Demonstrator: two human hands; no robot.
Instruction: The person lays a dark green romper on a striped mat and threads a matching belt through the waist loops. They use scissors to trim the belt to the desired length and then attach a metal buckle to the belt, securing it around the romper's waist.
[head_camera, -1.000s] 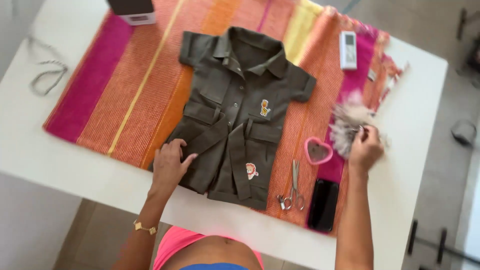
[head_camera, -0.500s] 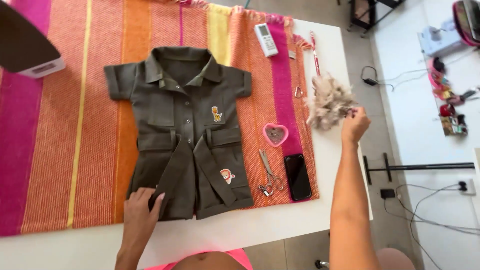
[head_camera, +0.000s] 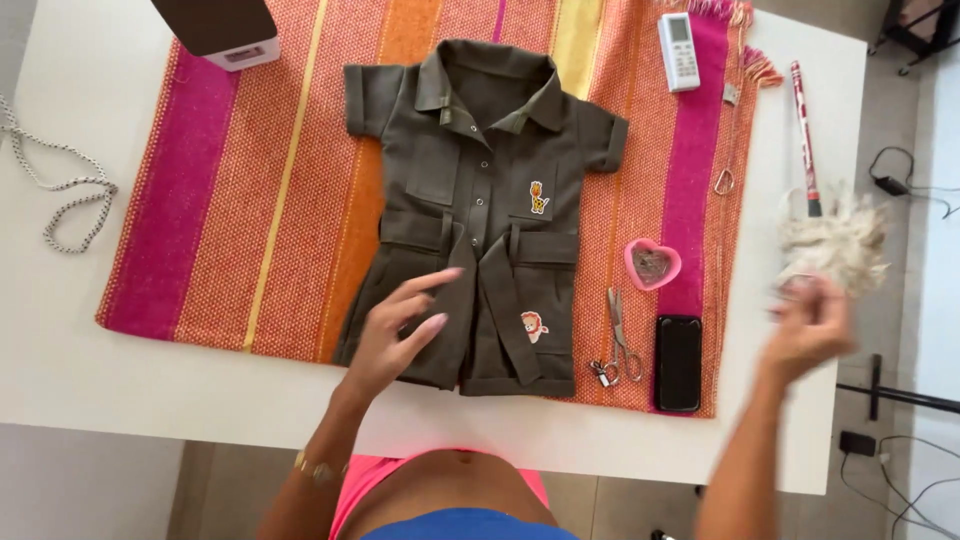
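Observation:
A small olive-green child's jumpsuit (head_camera: 480, 200) with a giraffe patch and a lion patch lies flat on a striped orange and pink cloth (head_camera: 250, 200). My left hand (head_camera: 400, 330) hovers over the lower left leg of the garment, fingers spread and holding nothing. My right hand (head_camera: 810, 325) is off the cloth's right edge, blurred, fingers pinched on a fluffy cream tuft of fibres (head_camera: 835, 245).
On the cloth's right side lie a pink heart-shaped dish (head_camera: 652, 263), scissors (head_camera: 618, 335), a black phone (head_camera: 678, 362) and a white remote (head_camera: 679, 52). A red stick (head_camera: 804, 135) lies on the white table (head_camera: 60, 360). A dark appliance (head_camera: 220, 30) and a cord (head_camera: 60, 195) sit at the left.
My left hand has lifted off the garment's hem and moved up over its leg. My right hand with the fluffy tuft has shifted out past the cloth's right edge. The view has moved closer.

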